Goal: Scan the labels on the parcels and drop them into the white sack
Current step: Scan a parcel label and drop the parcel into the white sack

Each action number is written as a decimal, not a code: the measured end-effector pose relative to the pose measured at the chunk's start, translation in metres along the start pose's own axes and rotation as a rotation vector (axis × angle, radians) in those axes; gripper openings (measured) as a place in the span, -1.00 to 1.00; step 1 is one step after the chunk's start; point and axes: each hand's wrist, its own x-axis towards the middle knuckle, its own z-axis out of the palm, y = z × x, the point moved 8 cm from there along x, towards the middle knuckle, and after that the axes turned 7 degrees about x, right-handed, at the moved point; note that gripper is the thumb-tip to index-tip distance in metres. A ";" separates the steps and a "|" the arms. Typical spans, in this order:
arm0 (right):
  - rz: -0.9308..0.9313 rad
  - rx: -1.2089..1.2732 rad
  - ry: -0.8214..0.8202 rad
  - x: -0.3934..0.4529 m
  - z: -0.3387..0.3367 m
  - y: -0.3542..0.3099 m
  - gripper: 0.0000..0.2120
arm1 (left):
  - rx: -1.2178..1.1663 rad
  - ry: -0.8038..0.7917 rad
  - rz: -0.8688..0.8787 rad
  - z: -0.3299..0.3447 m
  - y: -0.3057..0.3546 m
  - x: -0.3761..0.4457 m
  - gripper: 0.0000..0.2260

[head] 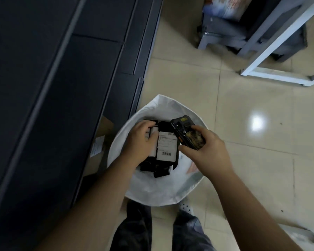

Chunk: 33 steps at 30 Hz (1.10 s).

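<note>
Left hand [141, 140] grips black labelled parcels [166, 147] over the white sack [152, 189] at lower centre; right hand [205, 149] just beside, clutching the handheld scanner [186, 132].

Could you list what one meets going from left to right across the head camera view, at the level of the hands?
Dark counter → cardboard box → left hand → labelled black parcel → handheld scanner in the right hand → tiled floor. The hands work above the white sack.
</note>
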 end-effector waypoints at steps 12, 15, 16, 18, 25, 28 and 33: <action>-0.603 0.051 -0.246 -0.113 -0.091 -0.224 -0.41 | 0.047 0.492 0.032 -0.235 0.144 -0.210 -0.65; -0.769 0.093 -0.297 -0.169 -0.103 -0.286 -0.42 | 0.099 0.642 -0.002 -0.292 0.168 -0.284 -0.70; -0.821 0.106 -0.319 -0.189 -0.104 -0.303 -0.44 | 0.122 0.696 -0.016 -0.307 0.173 -0.309 -0.71; -0.906 0.135 -0.377 -0.229 -0.104 -0.333 -0.46 | 0.141 0.800 -0.043 -0.332 0.182 -0.359 -0.71; -1.100 0.165 -0.621 -0.383 -0.061 -0.365 -0.47 | 0.140 1.031 -0.214 -0.353 0.171 -0.543 -0.73; -1.161 0.146 -0.723 -0.465 -0.028 -0.350 -0.44 | 0.119 1.105 -0.321 -0.338 0.151 -0.640 -0.73; -1.191 0.113 -0.934 -0.623 0.031 -0.302 -0.43 | 0.139 1.238 -0.498 -0.290 0.126 -0.825 -0.73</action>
